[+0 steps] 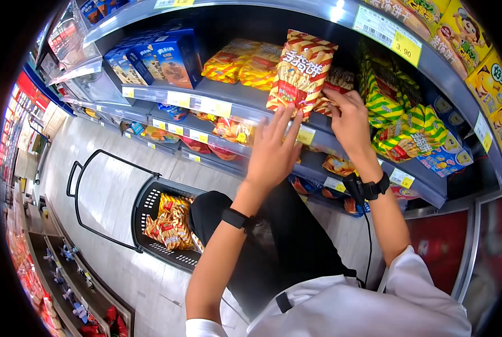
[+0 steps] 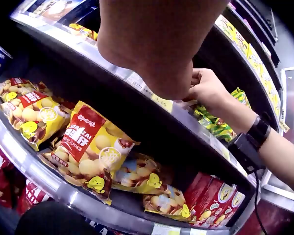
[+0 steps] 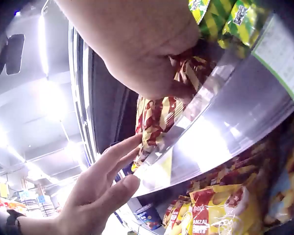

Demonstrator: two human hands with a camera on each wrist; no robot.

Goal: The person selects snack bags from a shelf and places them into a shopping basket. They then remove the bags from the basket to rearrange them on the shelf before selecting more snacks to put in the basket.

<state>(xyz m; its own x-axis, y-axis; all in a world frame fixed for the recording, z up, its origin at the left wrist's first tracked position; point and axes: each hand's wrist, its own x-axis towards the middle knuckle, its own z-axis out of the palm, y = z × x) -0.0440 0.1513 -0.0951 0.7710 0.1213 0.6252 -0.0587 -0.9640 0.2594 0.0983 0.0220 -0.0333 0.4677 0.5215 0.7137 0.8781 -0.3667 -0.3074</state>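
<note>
A red-and-cream striped bag of finger biscuits [image 1: 302, 70] stands upright at the shelf's front edge. My left hand [image 1: 273, 151] touches its lower end with straight fingers. To the right, my right hand [image 1: 351, 121] pinches the edge of a second striped bag [image 1: 322, 105], which lies low beside the first one. In the right wrist view, the right hand [image 3: 147, 54] covers part of the striped packaging [image 3: 159, 115], and the left hand [image 3: 95, 196] has its fingertips at the other end. The left wrist view shows the right hand [image 2: 210, 90] with curled fingers at the shelf edge.
Green-and-yellow striped bags [image 1: 411, 135] lie to the right, yellow bags [image 1: 242, 62] and blue boxes [image 1: 166, 59] to the left. A lower shelf holds yellow-and-red snack bags [image 2: 95, 147]. On the floor stands a black shopping basket [image 1: 144, 216] with striped bags [image 1: 172, 224] inside.
</note>
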